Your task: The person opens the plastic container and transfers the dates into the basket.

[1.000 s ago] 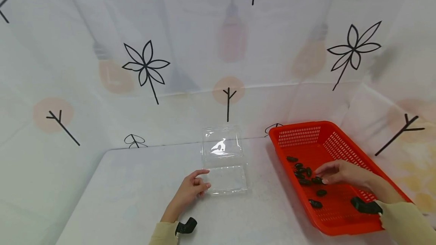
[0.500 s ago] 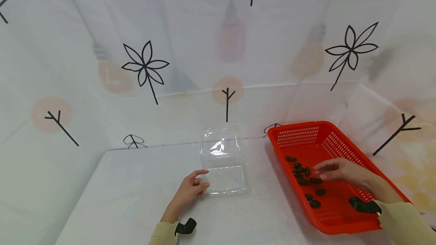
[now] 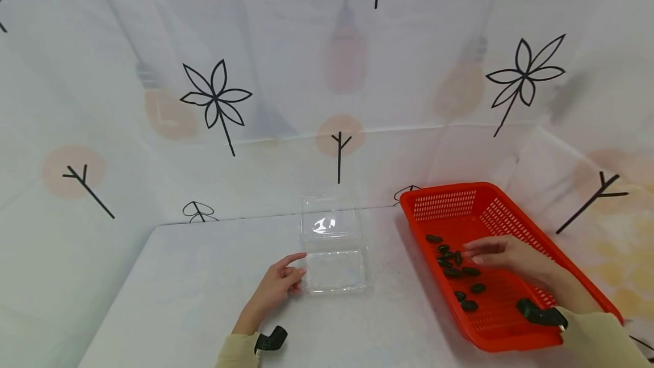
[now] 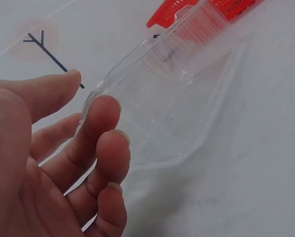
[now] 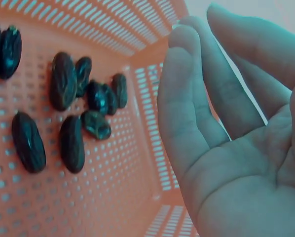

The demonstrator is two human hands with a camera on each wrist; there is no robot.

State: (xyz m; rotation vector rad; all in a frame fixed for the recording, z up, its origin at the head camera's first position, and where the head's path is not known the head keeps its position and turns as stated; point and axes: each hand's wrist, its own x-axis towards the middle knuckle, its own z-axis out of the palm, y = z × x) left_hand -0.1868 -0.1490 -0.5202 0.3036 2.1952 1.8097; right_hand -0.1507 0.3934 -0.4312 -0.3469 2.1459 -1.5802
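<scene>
Several dark, wrinkled dates [image 5: 29,142] lie loose on the floor of a red perforated plastic basket [image 3: 490,322] at the right. Just above them hovers my right hand [image 3: 516,257], its fingers gently bent; in the right wrist view nothing shows between the thumb and fingers. On the white table, a clear plastic clamshell box [image 3: 334,271] stands with its lid [image 3: 331,217] folded back toward the wall. My left hand [image 3: 276,285] is at the box's left edge, fingers loosely bent. Whether its fingertips touch the rim [image 4: 88,101] I cannot tell.
The white table [image 3: 179,288] meets a white patterned cloth wall [image 3: 286,175] at the back. A strip of table separates the box from the basket. Black cameras [image 3: 541,312] sit on both wrists.
My right hand has drawn back slightly from the dates, fingers empty. One more date has come into view near the basket's front left. The left hand has shifted slightly left.
</scene>
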